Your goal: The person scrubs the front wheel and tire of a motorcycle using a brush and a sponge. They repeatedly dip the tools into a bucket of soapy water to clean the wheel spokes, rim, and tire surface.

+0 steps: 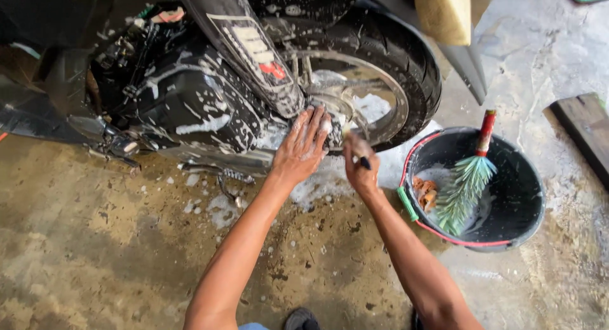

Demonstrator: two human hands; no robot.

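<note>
Left hand (303, 147) open, fingers spread flat on soapy hub of black rubber rear motorcycle wheel (387, 70); right hand (360, 166) closed around small dark-handled brush (364, 162) just beside hub; black round plastic bucket (507, 190), green-bristled red-handled brush (466, 181) inside, close right of forearm; wet concrete floor (95, 254) open to left.

Bucket (507, 235) right of wheel (406, 70)

Label: one oblong sticker (257, 47) on the motorcycle's black side panel (244, 57), above the rear wheel (380, 70); white blocks, red patch at lower end.
</note>
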